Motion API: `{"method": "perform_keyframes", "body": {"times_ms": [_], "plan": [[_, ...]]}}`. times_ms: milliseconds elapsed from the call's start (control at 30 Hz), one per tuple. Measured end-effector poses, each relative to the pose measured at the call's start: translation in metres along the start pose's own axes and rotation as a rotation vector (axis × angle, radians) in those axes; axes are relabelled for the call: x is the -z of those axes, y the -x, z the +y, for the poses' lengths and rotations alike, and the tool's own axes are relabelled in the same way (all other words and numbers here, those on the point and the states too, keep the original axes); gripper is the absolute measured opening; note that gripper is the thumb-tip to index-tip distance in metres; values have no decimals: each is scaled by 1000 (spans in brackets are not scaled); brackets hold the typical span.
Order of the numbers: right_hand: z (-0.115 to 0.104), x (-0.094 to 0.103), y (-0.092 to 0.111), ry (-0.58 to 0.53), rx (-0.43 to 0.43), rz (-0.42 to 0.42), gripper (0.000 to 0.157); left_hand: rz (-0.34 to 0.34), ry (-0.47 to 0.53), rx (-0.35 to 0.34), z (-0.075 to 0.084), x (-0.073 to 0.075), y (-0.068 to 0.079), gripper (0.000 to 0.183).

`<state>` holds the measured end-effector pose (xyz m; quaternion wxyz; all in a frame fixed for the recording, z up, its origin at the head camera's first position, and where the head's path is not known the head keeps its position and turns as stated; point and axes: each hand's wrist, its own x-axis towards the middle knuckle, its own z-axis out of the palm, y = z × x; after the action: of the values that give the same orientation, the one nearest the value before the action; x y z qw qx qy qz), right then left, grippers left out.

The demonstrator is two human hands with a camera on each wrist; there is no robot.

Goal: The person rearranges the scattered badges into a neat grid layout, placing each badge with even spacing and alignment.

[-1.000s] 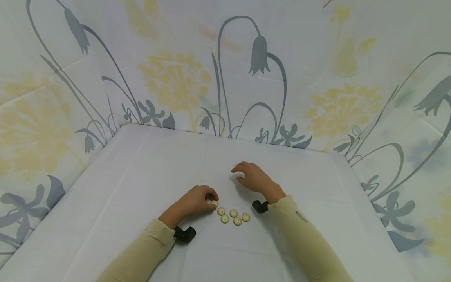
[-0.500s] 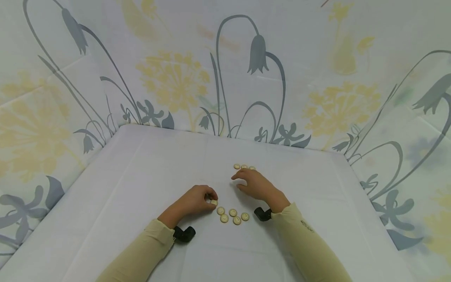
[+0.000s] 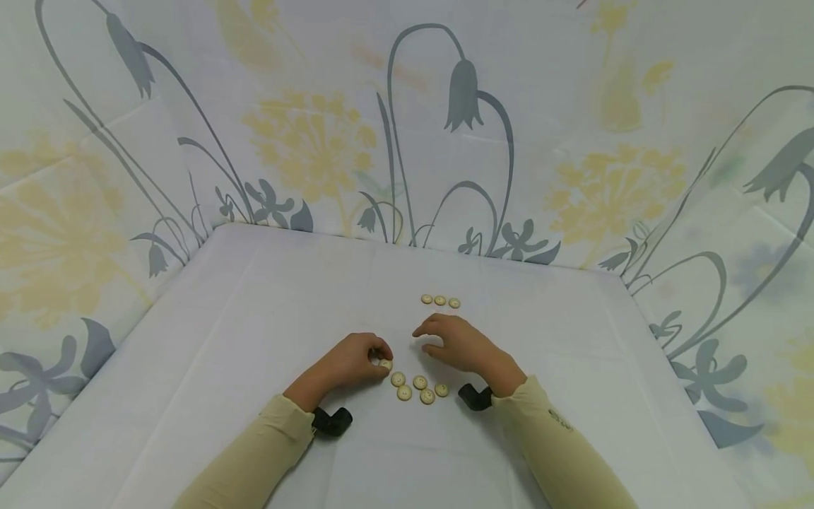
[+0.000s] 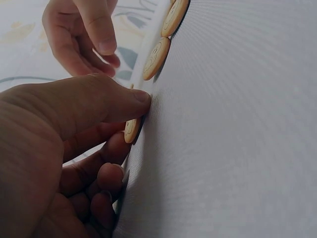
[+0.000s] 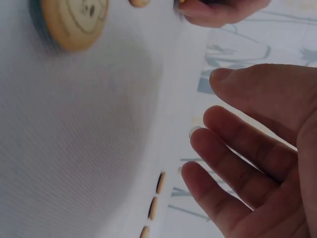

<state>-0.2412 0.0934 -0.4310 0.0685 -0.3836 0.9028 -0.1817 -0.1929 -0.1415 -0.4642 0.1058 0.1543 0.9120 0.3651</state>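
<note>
Where finely ribbed white cloth covers the counter, my right grip hangs loosely spread, holding nothing; my left grip pinches a round tan disc just beside five matching discs, whose curved lines only the wrist views clarify.

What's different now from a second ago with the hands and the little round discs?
The right hand moved back toward the person, so three far discs it had mostly hidden now show in a row. I can't tell whether it let one go. The left hand still pinches its own disc, and the five near discs stayed put.
</note>
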Motion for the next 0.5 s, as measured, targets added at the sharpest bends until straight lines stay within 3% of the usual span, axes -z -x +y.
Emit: {"method": "perform_keyframes", "body": {"times_ms": [500], "plan": [[-11,-4,12,-33,14,-51,25,5,-5,14,1,0,0,14]]}}
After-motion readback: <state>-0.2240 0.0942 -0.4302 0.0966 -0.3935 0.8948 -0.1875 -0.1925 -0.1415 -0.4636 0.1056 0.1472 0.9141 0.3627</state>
